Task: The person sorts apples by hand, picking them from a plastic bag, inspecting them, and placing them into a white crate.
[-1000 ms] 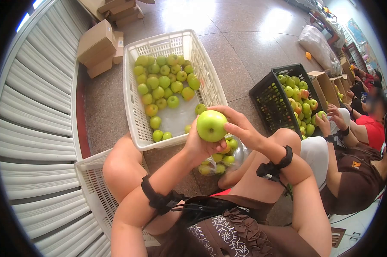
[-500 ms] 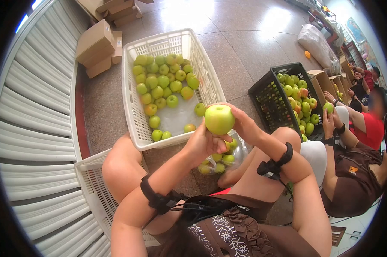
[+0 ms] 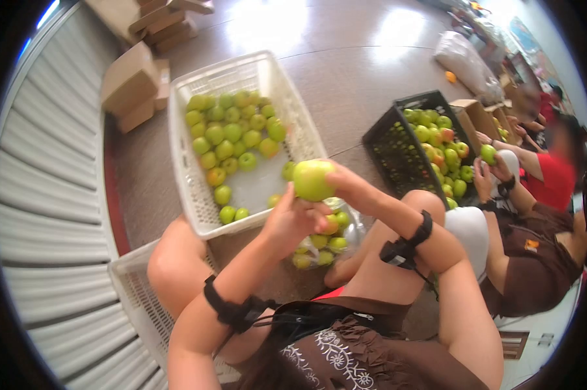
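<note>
A green apple [image 3: 313, 180] is held up between both hands, over the near right corner of the white plastic crate [image 3: 205, 224]. My left hand [image 3: 292, 224] supports it from below and the left, fingers curled under it. Gripping the apple's right side is my right hand [image 3: 346, 181]; its fingertips are partly hidden behind the fruit. Many green apples [image 3: 231, 133], some blushed red, lie in the crate, mostly toward its far side. Below my hands, a clear plastic bag [image 3: 352, 237] with several apples sits by my foot.
To the right stands a black crate [image 3: 387, 144] full of apples. A co-worker beside it holds a green apple [image 3: 488, 154], and other people sit farther back. Cardboard boxes [image 3: 129, 81] stand at the upper left, near a ribbed white panel [image 3: 53, 195]. A large whitish sack [image 3: 466, 62] lies at the back right.
The apple has been turned in my hands: its stem hollow faced me before, and now its side shows. The whole view has shifted slightly, moving the crates left in the picture.
</note>
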`<state>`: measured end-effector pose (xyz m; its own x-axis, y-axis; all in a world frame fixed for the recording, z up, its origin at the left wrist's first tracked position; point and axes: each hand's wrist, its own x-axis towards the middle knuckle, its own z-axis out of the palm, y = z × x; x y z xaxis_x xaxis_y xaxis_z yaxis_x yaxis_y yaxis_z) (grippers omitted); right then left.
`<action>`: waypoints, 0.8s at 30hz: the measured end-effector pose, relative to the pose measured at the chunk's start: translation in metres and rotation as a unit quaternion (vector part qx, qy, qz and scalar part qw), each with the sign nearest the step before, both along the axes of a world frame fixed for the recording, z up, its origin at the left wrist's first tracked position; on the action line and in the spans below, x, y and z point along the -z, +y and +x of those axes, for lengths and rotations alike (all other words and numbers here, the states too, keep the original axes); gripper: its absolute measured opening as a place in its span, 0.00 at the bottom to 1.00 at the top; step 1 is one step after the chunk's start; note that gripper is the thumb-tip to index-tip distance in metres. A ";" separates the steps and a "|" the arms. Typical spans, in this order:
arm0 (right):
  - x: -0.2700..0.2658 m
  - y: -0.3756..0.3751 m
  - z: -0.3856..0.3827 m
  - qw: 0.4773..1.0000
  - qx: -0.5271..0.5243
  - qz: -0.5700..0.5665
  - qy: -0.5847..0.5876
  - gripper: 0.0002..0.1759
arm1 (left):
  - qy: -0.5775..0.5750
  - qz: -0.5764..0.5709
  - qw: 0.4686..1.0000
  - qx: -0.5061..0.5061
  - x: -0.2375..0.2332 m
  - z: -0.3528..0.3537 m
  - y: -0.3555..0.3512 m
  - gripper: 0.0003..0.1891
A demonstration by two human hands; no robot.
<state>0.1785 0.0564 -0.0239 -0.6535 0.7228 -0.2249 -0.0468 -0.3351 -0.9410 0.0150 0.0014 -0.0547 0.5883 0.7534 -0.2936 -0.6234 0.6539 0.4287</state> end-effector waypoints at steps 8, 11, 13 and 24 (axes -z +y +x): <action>-0.029 0.049 0.056 0.942 0.269 0.152 -0.128 0.40 | 0.113 0.000 0.991 -0.069 -0.013 0.003 0.004 0.15; -0.032 0.087 0.118 0.897 0.426 0.084 -0.088 0.39 | 0.131 -0.025 0.988 -0.076 -0.014 0.002 0.004 0.16; -0.021 0.108 0.178 0.884 0.458 0.082 -0.040 0.43 | 0.115 -0.042 0.990 -0.075 -0.011 0.001 0.003 0.17; 0.149 0.079 0.387 0.617 0.683 -0.066 -0.385 0.34 | 0.144 -0.089 0.983 -0.077 0.009 0.004 0.004 0.16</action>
